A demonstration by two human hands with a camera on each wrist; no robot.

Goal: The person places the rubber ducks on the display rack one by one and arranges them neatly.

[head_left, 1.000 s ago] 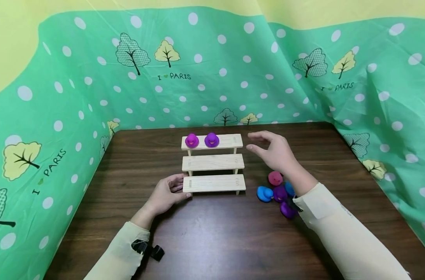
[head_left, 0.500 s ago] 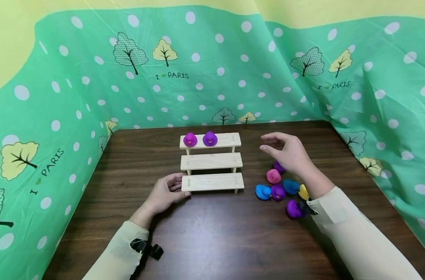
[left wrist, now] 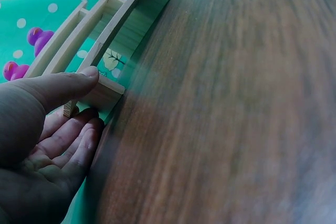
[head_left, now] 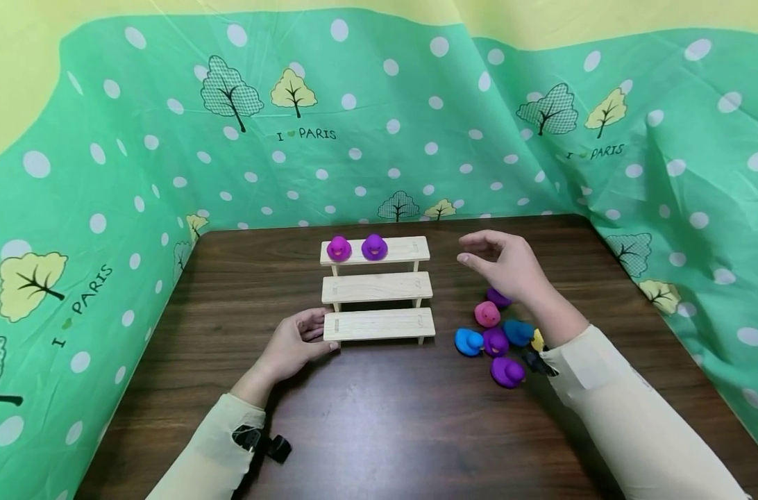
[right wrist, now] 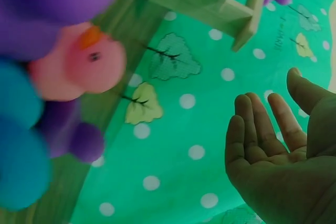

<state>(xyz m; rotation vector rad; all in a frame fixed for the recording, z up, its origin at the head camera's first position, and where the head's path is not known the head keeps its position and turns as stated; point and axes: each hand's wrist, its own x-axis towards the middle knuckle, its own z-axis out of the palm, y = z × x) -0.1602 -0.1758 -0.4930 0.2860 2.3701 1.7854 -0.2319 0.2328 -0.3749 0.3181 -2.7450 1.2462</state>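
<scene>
A three-tier wooden step stand rests on the dark table. My left hand holds the left end of its lowest step; in the left wrist view the thumb lies on the board and the fingers curl beneath it. A magenta rubber duck and a purple rubber duck sit on the left and middle of the top step. Right of the stand, my right hand hovers with loosely bent fingers and holds nothing. Under it and nearer lie loose rubber ducks, including a pink duck and a blue duck.
More ducks lie in that group: a purple duck at the front, a darker blue duck and a yellow duck partly hidden by the right wrist. A green dotted cloth surrounds the table at the back and sides.
My right hand has drawn away from the stand to the right, then shifted slightly back left. More of the loose ducks show now. My left hand stays on the stand.
</scene>
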